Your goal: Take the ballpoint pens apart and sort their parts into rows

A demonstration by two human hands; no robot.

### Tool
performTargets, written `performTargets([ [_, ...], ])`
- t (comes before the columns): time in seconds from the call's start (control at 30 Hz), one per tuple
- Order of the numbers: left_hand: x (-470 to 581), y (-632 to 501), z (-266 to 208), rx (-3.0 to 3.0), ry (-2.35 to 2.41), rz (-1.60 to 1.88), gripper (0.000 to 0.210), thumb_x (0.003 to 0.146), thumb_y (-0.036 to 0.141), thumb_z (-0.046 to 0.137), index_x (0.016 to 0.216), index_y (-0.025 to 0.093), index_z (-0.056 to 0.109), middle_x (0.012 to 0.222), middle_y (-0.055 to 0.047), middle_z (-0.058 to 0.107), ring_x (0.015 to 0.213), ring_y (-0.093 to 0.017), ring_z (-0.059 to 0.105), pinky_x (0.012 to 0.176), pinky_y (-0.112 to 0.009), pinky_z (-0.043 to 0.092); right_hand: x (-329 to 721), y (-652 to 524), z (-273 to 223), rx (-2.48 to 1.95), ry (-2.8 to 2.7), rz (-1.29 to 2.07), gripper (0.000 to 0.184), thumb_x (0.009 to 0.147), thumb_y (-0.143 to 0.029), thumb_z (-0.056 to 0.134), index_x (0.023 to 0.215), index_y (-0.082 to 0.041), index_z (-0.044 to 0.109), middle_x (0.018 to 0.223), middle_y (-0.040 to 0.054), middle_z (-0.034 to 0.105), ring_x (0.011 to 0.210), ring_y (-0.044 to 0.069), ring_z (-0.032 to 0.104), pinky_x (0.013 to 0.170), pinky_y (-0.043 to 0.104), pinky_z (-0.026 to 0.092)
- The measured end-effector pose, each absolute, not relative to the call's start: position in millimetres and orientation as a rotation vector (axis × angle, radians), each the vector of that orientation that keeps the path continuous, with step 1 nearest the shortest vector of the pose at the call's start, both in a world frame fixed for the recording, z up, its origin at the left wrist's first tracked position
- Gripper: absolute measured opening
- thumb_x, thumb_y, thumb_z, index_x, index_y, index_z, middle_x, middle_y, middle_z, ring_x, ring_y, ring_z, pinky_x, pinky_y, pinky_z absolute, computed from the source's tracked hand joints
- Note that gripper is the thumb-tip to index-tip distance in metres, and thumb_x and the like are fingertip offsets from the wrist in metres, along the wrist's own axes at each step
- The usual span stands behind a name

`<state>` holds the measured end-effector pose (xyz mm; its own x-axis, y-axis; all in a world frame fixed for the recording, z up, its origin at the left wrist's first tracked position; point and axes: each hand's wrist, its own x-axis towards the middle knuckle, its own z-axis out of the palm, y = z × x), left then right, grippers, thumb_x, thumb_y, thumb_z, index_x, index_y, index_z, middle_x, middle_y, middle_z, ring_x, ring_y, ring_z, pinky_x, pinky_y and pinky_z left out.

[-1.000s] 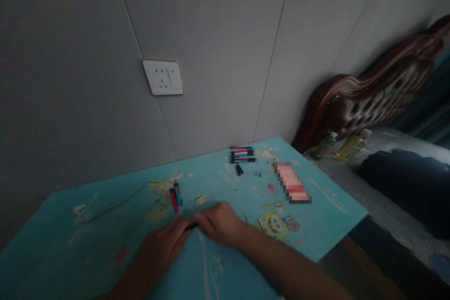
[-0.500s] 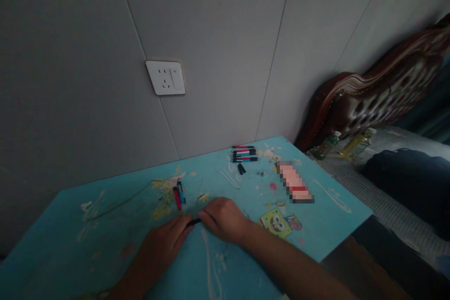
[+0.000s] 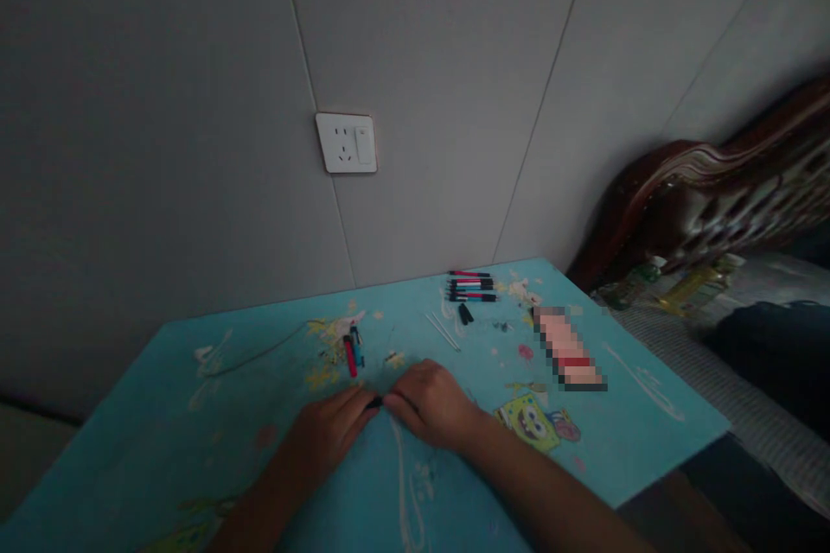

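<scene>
Above the front of the table, my left hand and my right hand meet, fingertips almost touching. Both are closed in a pinch on a small black pen part; only a short dark piece shows between the fingers, the rest is covered. Just beyond my left hand lie a red pen barrel and a blue one, side by side. Farther right are thin white refills and small black pen pieces. Behind them several red, blue and black pens lie in a row.
The light blue table with cartoon prints stands against a grey wall bearing a socket. A blurred-out pinkish object lies at the right. Tiny dark bits are near it. Beyond the edge are bottles and a bed headboard.
My hands have drawn closer together, so less of the black pen part shows between them. The whole view has shifted, with the table and wall now farther right in the picture.
</scene>
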<state>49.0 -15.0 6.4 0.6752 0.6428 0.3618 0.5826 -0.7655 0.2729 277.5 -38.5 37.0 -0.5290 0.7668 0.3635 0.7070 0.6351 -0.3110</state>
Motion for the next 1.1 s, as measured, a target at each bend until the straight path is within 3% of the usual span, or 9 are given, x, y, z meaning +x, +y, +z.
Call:
performTargets([
  [0.1, 48.4, -13.4, 5.0, 2.751, 1.0, 0.668, 0.025, 0.1, 0.03, 0.045, 0.115, 0.023, 0.064, 0.099, -0.003, 0.071, 0.084, -0.014, 0.069, 0.081, -0.024, 0.056, 278.3, -38.2, 39.7, -1.077, -2.395, 0.207, 0.028, 0.098, -0.042, 0.049, 0.106, -0.02, 0.064, 0.092, 0.006, 0.071, 0.088, 0.02, 0.062, 0.082, 0.033, 0.042],
  [0.33, 55.7, -19.0, 4.0, 2.951, 1.064, 0.764, 0.031, 0.1, 0.032, 0.046, 0.123, 0.017, 0.061, 0.092, -0.008, 0.07, 0.083, -0.019, 0.069, 0.078, -0.032, 0.059, 275.3, -39.4, 32.6, -1.189, -2.375, 0.15, 0.036, 0.102, -0.034, 0.039, 0.077, -0.019, 0.062, 0.067, 0.0043, 0.064, 0.066, 0.018, 0.058, 0.073, 0.033, 0.04],
  [0.53, 57.4, -22.3, 9.3, 2.963, 1.054, 0.682, 0.03, 0.099, 0.029, 0.048, 0.124, 0.016, 0.06, 0.092, -0.008, 0.069, 0.087, -0.02, 0.068, 0.08, -0.035, 0.058, 274.3, -40.0, 24.3, -1.243, -2.309, 0.3, 0.042, 0.104, -0.032, 0.032, 0.075, -0.021, 0.06, 0.064, 0.0012, 0.062, 0.059, 0.015, 0.057, 0.063, 0.027, 0.038],
  [0.77, 53.2, -14.6, 18.7, 2.845, 1.092, 0.713, 0.03, 0.099, 0.022, 0.045, 0.125, 0.02, 0.06, 0.099, -0.008, 0.068, 0.095, -0.02, 0.065, 0.088, -0.036, 0.055, 286.9, -29.8, 39.1, -1.273, -2.297, 0.27, 0.035, 0.101, -0.039, 0.04, 0.086, -0.02, 0.066, 0.075, 0.0044, 0.067, 0.073, 0.018, 0.061, 0.073, 0.029, 0.042],
  [0.9, 46.6, -11.2, 11.6, 2.769, 1.165, 0.754, 0.031, 0.099, 0.023, 0.046, 0.126, 0.022, 0.06, 0.102, -0.007, 0.069, 0.092, -0.018, 0.067, 0.085, -0.032, 0.057, 338.0, -17.6, 50.9, -1.663, -1.979, 0.008, 0.029, 0.1, -0.034, 0.043, 0.108, -0.019, 0.066, 0.096, 0.0093, 0.069, 0.092, 0.022, 0.062, 0.086, 0.032, 0.042],
  [1.1, 46.0, -12.7, 5.2, 2.71, 1.262, 0.834, 0.03, 0.099, 0.028, 0.046, 0.125, 0.022, 0.06, 0.107, -0.007, 0.07, 0.087, -0.018, 0.07, 0.079, -0.029, 0.058, 427.7, -5.8, 34.6, -2.228, -1.679, -0.309, 0.029, 0.091, -0.034, 0.055, 0.11, -0.018, 0.07, 0.104, 0.014, 0.066, 0.1, 0.027, 0.06, 0.089, 0.037, 0.042],
])
